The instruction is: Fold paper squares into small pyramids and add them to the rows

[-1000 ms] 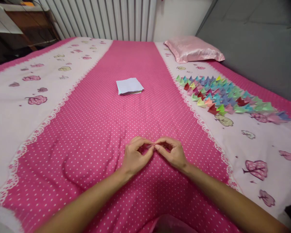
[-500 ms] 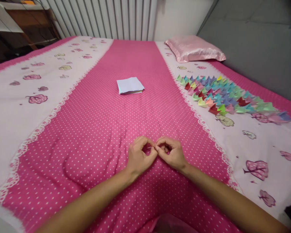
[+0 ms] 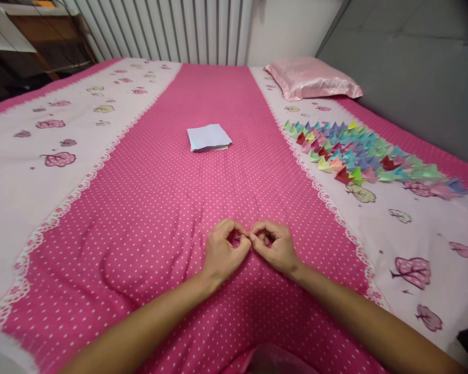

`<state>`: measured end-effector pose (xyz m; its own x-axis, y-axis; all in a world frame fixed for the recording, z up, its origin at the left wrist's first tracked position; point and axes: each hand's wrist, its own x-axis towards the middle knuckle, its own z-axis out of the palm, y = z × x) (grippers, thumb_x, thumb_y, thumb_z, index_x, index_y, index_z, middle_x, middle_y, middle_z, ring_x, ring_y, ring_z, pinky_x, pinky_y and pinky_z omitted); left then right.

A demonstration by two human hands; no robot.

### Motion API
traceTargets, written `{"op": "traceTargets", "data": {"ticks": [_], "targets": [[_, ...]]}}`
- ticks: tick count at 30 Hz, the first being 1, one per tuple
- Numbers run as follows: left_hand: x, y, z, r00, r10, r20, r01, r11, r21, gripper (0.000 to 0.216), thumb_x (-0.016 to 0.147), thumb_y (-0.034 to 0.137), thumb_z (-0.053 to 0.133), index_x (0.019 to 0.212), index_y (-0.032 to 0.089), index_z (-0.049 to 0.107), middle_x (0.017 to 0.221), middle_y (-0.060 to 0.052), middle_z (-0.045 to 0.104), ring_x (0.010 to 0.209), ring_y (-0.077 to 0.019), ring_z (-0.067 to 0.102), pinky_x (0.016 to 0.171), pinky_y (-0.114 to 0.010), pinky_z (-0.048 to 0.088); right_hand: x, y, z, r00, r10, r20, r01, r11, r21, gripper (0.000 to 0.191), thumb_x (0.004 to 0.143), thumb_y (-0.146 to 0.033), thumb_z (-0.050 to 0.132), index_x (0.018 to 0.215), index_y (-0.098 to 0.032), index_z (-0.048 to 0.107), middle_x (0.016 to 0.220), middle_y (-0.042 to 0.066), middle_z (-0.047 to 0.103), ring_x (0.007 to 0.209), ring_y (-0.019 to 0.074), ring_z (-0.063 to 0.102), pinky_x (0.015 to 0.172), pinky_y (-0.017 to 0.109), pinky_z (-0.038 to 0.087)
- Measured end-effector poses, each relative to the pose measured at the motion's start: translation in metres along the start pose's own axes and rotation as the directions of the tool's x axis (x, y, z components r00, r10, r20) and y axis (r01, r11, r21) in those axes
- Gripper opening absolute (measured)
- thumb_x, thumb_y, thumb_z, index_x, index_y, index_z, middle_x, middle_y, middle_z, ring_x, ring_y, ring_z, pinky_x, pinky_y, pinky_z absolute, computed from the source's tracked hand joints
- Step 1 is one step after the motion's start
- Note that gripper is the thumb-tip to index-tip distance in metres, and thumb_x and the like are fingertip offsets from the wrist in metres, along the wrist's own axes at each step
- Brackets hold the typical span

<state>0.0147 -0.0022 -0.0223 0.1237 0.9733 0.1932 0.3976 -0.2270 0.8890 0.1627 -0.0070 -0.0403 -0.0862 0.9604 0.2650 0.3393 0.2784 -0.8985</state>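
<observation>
My left hand (image 3: 223, 250) and my right hand (image 3: 273, 246) rest close together on the pink dotted bedsheet (image 3: 159, 208), fingertips meeting in a pinch. Between them they press a small pink piece of paper (image 3: 245, 238), mostly hidden by the fingers. Both hands have curled fingers. A small stack of paper squares (image 3: 208, 137) lies farther up the bed, well beyond my hands.
Several folded paper triangles in many colours (image 3: 359, 153) are laid in rows on the right side of the bed. A pink satin pillow (image 3: 312, 78) lies at the far right, beside a grey headboard (image 3: 413, 67). A radiator (image 3: 171, 28) stands behind the bed.
The fingers of both hands have curled tighter round the small paper. Hands stay in the same place on the sheet.
</observation>
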Motion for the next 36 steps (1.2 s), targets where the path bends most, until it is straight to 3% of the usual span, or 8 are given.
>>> {"op": "traceTargets", "data": {"ticks": [9,17,29,36], "targets": [[0.006,-0.002,-0.009,0.996,-0.094,0.002,0.094,0.99,-0.11,0.005,0.075,0.018,0.055,0.075,0.016,0.059,0.07,-0.002,0.059,0.059,-0.0117,0.052,0.054,-0.024,0.042,0.0,0.001,-0.001,0.998,0.021,-0.058,-0.016,0.997,0.074,0.006,0.077,-0.018,0.056,0.073,-0.019,0.059,0.064,0.0,0.058,0.053,0.0106,0.05,0.05,0.023,0.042],[0.012,-0.006,-0.017,0.992,-0.125,-0.012,0.116,0.951,-0.287,0.008,0.079,0.023,0.056,0.08,0.016,0.059,0.078,-0.004,0.062,0.071,-0.0143,0.06,0.067,-0.028,0.049,0.002,0.003,0.0,0.991,0.055,-0.124,-0.037,0.989,0.141,0.005,0.079,-0.021,0.058,0.08,-0.019,0.063,0.075,0.004,0.065,0.065,0.0148,0.063,0.062,0.028,0.054],[0.012,-0.016,-0.018,0.991,-0.126,-0.049,0.12,0.986,-0.114,0.006,0.076,0.017,0.05,0.077,0.017,0.056,0.073,-0.001,0.059,0.065,-0.0131,0.056,0.061,-0.025,0.045,0.006,-0.002,0.001,0.997,-0.029,-0.077,0.023,0.997,-0.067,0.01,0.073,-0.012,0.055,0.077,-0.02,0.06,0.07,0.002,0.064,0.062,0.0146,0.06,0.06,0.028,0.052],[0.012,-0.015,-0.019,0.995,-0.077,-0.061,0.074,0.996,-0.05,0.01,0.077,0.014,0.046,0.074,0.017,0.056,0.071,-0.001,0.057,0.062,-0.0122,0.052,0.057,-0.024,0.041,0.005,-0.002,0.0,0.985,-0.146,-0.092,0.133,0.981,-0.138,0.017,0.07,-0.007,0.054,0.074,-0.02,0.064,0.086,0.006,0.065,0.074,0.0176,0.062,0.062,0.029,0.052]]}}
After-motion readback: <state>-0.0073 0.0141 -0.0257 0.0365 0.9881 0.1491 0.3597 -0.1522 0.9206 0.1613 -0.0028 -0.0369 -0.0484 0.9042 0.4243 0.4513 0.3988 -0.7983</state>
